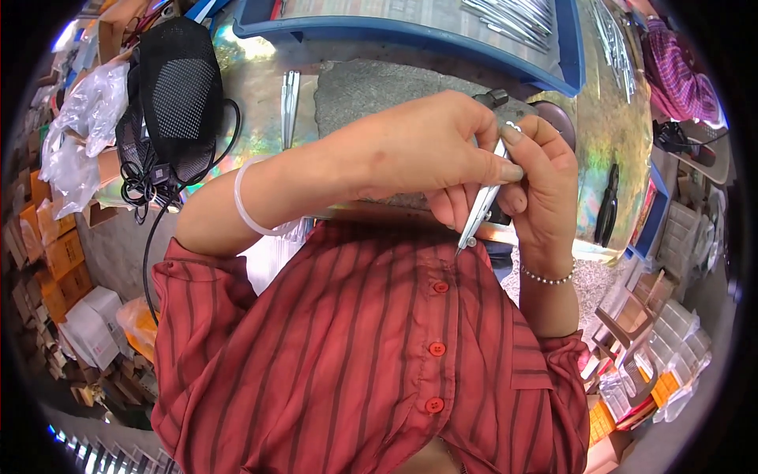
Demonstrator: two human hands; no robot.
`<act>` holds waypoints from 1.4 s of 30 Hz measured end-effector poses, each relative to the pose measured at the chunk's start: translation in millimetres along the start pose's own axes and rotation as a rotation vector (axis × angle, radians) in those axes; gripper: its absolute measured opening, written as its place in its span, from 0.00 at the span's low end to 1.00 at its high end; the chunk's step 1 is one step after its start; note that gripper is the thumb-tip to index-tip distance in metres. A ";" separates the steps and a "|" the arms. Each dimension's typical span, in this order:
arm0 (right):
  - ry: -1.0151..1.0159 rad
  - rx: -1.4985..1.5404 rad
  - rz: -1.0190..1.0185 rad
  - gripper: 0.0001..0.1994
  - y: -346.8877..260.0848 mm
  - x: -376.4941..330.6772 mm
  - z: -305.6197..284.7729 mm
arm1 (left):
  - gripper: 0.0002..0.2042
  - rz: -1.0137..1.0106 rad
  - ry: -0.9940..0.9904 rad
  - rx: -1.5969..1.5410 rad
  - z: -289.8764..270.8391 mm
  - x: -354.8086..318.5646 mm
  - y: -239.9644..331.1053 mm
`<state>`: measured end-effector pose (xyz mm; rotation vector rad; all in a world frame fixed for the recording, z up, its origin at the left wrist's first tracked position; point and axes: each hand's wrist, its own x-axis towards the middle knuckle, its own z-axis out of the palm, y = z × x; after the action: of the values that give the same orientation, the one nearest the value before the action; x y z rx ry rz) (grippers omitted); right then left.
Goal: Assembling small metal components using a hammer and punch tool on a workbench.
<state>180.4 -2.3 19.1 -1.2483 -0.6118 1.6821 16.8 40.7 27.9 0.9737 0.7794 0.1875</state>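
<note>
Evidently the work is mid-way: both the left hand (410,150) and the right hand (541,178) close their grip on one slim metal tool (483,204), held up above the surface (260,87) near the chest. More such metal pieces (513,16) lie in the blue tray (564,55) beyond (whether finished, I cannot tell), so the piece in hand looks unfinished.

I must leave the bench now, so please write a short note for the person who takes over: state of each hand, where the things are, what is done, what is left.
Left hand: thumb and fingers pinch the upper part of a slim silver metal tool.
Right hand: fingers grip the same tool from the other side; its pointed end faces the red striped shirt.
Things: more silver pieces lie in the blue tray; black pliers lie on the shiny table to the right.
Done: tool is picked up, in both hands.
Left: cannot tell from this view.
</note>
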 end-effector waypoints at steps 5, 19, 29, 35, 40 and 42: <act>0.060 0.041 -0.099 0.06 7.9 -11.0 -2.9 | 0.13 0.024 -0.071 0.239 2.4 3.2 7.7; 0.126 0.261 -0.058 0.05 11.1 -25.4 -23.8 | 0.12 -0.071 -0.147 0.089 21.8 17.4 11.1; 0.121 0.339 -0.047 0.05 16.1 -29.7 -34.3 | 0.11 -0.127 -0.157 0.097 30.1 28.5 13.0; 0.131 0.353 -0.058 0.05 19.1 -29.7 -35.2 | 0.11 -0.127 -0.168 0.083 30.0 31.1 12.2; 0.173 0.333 -0.164 0.05 26.4 -32.4 -29.9 | 0.11 -0.109 -0.202 0.158 26.5 30.2 14.6; 0.186 0.319 -0.194 0.05 29.4 -33.3 -28.5 | 0.11 -0.106 -0.210 0.173 26.1 29.1 17.5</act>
<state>197.6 -48.6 0.5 -1.0637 -0.3247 1.4183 58.5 46.9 35.4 1.0928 0.6591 -0.0750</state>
